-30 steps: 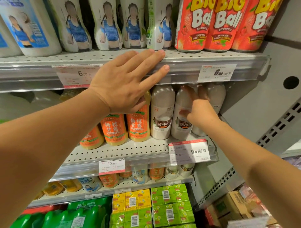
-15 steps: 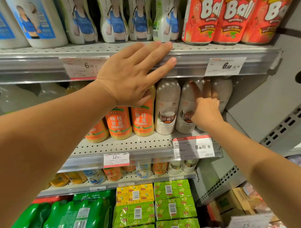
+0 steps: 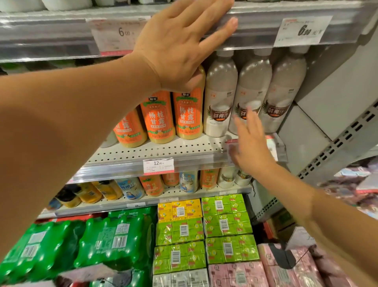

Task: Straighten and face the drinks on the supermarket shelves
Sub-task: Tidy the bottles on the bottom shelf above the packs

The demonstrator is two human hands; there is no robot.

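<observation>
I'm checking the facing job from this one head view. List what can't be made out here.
- Orange-label bottles: necks and caps hidden behind the left hand.
- Middle coconut bottle: its label partly covered by the blurred right hand.
- Sale tag: print hidden by that hand.
- Top-shelf bottles: cut off by the upper edge.

Perforated matt metal is seen in the middle shelf (image 3: 163,147), its edge strip clear glossy plastic. White coconut bottles (image 3: 221,96) are of glossy plastic, as are the orange-labelled bottles (image 3: 157,116). Price tag (image 3: 158,165): paper. Green bottle packs (image 3: 110,241) are wrapped in shiny film.
</observation>
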